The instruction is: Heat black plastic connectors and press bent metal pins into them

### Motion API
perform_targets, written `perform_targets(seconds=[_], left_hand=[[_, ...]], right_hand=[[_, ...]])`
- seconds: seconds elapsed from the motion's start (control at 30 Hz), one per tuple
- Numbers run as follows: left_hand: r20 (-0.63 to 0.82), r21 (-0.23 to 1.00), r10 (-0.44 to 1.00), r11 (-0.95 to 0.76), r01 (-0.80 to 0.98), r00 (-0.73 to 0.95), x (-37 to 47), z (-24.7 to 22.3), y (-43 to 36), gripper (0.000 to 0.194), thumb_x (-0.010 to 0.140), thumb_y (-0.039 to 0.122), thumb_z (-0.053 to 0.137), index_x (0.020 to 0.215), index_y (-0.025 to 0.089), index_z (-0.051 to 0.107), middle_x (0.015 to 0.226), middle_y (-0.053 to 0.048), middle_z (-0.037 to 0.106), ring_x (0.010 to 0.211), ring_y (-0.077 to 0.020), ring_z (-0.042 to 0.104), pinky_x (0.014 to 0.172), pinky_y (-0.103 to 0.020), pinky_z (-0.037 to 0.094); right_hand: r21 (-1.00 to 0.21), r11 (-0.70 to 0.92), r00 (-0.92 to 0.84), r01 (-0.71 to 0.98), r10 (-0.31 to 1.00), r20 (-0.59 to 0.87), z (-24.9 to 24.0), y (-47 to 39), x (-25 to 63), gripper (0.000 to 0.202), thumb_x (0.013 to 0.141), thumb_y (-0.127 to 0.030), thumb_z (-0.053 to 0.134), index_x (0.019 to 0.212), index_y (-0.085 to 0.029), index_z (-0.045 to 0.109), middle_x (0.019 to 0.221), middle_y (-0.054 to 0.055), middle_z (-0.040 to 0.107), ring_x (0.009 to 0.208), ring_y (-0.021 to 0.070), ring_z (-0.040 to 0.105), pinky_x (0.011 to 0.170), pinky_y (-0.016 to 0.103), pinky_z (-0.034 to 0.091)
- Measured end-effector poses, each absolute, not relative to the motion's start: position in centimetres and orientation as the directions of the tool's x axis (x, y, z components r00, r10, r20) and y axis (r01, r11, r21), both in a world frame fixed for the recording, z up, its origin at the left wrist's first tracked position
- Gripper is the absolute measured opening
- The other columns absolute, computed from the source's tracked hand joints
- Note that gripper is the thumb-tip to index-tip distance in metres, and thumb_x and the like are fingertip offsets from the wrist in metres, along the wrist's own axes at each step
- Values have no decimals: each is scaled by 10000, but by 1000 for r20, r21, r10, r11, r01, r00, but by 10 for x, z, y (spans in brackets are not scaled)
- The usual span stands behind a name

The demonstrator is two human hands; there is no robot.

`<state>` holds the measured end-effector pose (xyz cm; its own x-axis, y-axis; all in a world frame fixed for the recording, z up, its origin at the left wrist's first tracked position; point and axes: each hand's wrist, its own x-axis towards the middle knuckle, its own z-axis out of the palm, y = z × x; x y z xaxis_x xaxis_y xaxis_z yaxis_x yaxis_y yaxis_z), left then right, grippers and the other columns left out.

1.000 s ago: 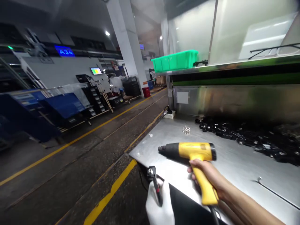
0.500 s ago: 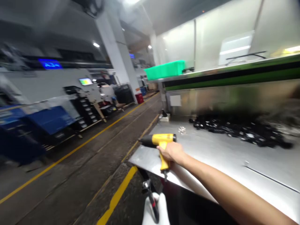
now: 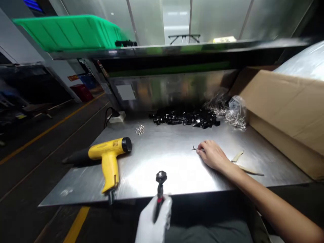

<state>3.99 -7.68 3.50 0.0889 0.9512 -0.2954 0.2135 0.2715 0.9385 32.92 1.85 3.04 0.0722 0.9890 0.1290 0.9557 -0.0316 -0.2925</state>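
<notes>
My left hand [image 3: 153, 219], in a white glove, is closed around a black rod-like part [image 3: 160, 187] with a red band and a wide black head, at the table's front edge. My bare right hand [image 3: 211, 153] rests low over the metal table [image 3: 162, 152], its fingertips pinched at the end of a small thin metal-tipped piece [image 3: 194, 147]. Most of that piece is hidden by the fingers. A yellow heat gun [image 3: 108, 153] lies on the table's left side, its black nozzle pointing left past the edge. Tan strips [image 3: 246, 168] lie beside my right forearm.
Black parts [image 3: 186, 118] are heaped at the back, with bagged silver screws [image 3: 236, 114] to their right. Several small silver pieces [image 3: 139, 129] sit back left. A cardboard box [image 3: 283, 114] stands right. A green bin [image 3: 68, 32] is on the shelf above.
The view has swung right. My right hand has let go of the heat gun, which now lies on the table, and has moved right to the thin piece. My left hand still holds the black part.
</notes>
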Motion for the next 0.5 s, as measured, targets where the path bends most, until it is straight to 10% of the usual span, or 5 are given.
perform_targets(seconds=[0.5], left_hand=[[-386,904,869,290,315,308,41,23,-78,374,1013,517,447,1027,193,635,750,3,568,619,-122,496,584,-245,415]], right_hand=[[-744,48,-44,667,999,25,49,-18,306,300,1090,-436,363,1260,-278,553,832,-26,644,713,154,606,625,267,447]])
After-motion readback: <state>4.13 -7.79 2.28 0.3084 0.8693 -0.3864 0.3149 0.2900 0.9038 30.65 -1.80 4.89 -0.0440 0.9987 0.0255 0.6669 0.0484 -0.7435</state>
